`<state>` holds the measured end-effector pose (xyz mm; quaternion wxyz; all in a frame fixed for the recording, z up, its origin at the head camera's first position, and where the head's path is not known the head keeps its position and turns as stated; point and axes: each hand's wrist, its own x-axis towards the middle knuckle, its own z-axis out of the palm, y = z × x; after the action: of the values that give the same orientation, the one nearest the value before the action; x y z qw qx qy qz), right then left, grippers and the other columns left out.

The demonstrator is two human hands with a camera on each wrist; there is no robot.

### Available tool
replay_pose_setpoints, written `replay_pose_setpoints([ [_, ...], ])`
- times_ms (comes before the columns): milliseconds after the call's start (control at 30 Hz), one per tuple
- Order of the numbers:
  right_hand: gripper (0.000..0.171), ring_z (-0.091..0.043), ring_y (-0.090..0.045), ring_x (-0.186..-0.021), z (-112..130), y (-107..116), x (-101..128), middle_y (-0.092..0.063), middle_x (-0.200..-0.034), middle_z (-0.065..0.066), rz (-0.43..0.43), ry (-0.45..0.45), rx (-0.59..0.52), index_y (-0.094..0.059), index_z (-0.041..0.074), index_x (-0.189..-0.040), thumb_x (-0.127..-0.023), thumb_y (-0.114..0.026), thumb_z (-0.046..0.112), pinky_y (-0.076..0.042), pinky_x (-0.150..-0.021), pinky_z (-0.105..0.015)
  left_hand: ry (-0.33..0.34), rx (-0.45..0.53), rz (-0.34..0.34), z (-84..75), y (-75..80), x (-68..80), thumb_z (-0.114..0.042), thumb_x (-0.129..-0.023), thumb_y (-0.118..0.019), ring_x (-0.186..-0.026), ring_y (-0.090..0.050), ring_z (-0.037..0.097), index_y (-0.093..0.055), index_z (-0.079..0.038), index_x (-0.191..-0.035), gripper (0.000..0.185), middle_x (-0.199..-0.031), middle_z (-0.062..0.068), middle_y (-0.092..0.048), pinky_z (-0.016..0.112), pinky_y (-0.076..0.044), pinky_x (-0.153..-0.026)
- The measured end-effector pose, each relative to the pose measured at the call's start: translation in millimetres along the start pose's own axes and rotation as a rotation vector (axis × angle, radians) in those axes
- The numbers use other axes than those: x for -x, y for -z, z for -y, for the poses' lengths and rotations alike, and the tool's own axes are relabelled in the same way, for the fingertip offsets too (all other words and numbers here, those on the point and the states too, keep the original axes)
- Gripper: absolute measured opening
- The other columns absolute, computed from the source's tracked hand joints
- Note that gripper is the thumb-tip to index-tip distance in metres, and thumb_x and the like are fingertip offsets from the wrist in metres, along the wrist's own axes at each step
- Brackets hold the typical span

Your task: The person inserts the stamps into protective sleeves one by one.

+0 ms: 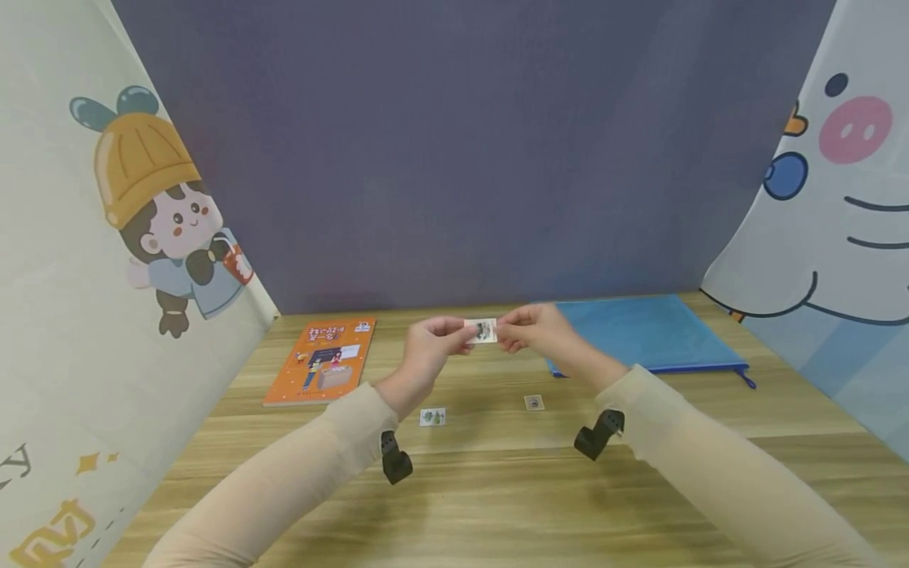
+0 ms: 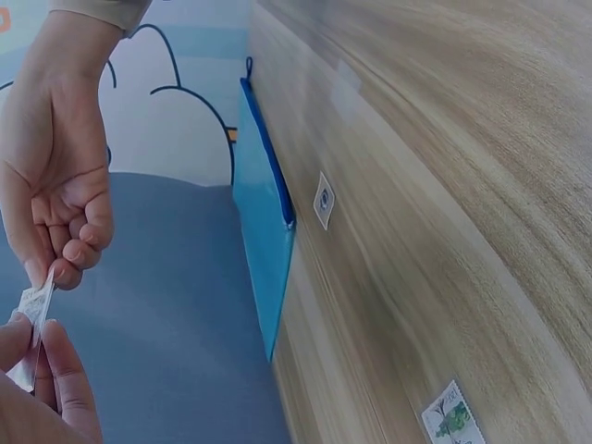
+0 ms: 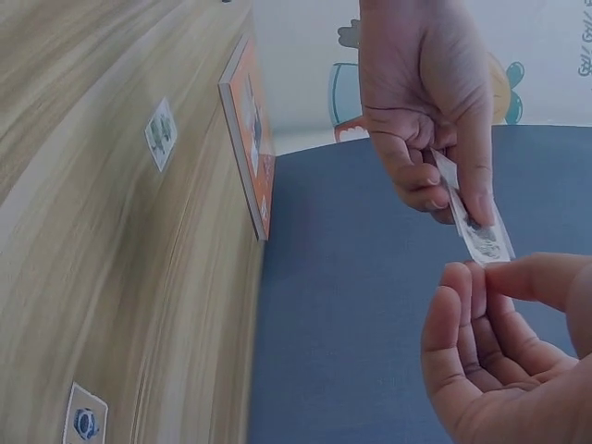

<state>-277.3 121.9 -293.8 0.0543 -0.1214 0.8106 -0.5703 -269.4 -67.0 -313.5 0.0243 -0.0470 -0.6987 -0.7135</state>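
Between my two hands, above the table, is a small white stamp [image 1: 485, 330] with a dark picture, possibly in a thin clear sleeve. My left hand [image 1: 430, 347] pinches its left part between thumb and fingers. The thumb and fingertips of my right hand [image 1: 543, 335] pinch its right edge. In the right wrist view the stamp [image 3: 487, 242] looks layered at its edges. Below the hands, a stamp with a green tree picture [image 1: 432, 416] lies on the left and a smaller stamp with a round bluish picture [image 1: 534, 403] on the right.
An orange book [image 1: 321, 363] lies at the back left of the wooden table [image 1: 469, 505]. A blue zip pouch [image 1: 646, 335] is at the back right, partly behind my right hand. A dark panel [image 1: 469, 158] stands behind the table, with printed cloths at both sides.
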Motion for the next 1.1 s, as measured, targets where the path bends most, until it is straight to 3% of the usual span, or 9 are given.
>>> replay_pose_setpoints([
  [300, 0.027, -0.017, -0.067, -0.076, 1, -3, 1, -0.070, -0.095, -0.020, 0.004, -0.002, -0.019, -0.066, -0.003, -0.109, -0.092, -0.067, 0.017, -0.060, -0.075, -0.031, 0.000, 0.000, 0.014, 1.0, -2.8, -0.7, -0.009, -0.085, -0.074, -0.063, -0.064, 0.008, -0.070, 0.007, -0.098, 0.022, -0.078, 0.002, -0.068, 0.025, -0.060, -0.070],
  [600, 0.030, -0.019, -0.069, -0.085, -5, -1, 1, -0.069, -0.104, -0.023, 0.130, 0.037, -0.079, -0.061, -0.008, -0.119, -0.098, -0.057, 0.013, -0.058, -0.086, -0.036, 0.028, 0.007, 0.033, 1.9, -2.9, 1.2, -0.013, -0.084, -0.076, -0.065, -0.065, 0.008, -0.070, 0.006, -0.099, 0.025, -0.081, 0.002, -0.070, 0.027, -0.060, -0.075],
  [933, 0.029, -0.013, -0.069, -0.076, -7, -2, -1, -0.069, -0.102, -0.025, 0.031, 0.040, -0.093, -0.063, -0.009, -0.114, -0.095, -0.061, 0.014, -0.060, -0.079, -0.031, 0.001, 0.019, 0.012, 0.3, 0.1, 0.7, -0.010, -0.085, -0.074, -0.067, -0.067, 0.010, -0.069, 0.005, -0.102, 0.023, -0.087, 0.007, -0.072, 0.029, -0.061, -0.075],
  [1100, 0.030, -0.013, -0.069, -0.072, -9, -1, -2, -0.073, -0.086, -0.011, -0.007, 0.036, -0.096, -0.063, -0.010, -0.113, -0.094, -0.063, 0.013, -0.061, -0.076, -0.031, -0.002, 0.030, -0.007, 2.2, 4.4, 1.1, -0.009, -0.085, -0.074, -0.067, -0.067, 0.010, -0.071, 0.003, -0.102, 0.021, -0.086, 0.007, -0.072, 0.030, -0.061, -0.075],
])
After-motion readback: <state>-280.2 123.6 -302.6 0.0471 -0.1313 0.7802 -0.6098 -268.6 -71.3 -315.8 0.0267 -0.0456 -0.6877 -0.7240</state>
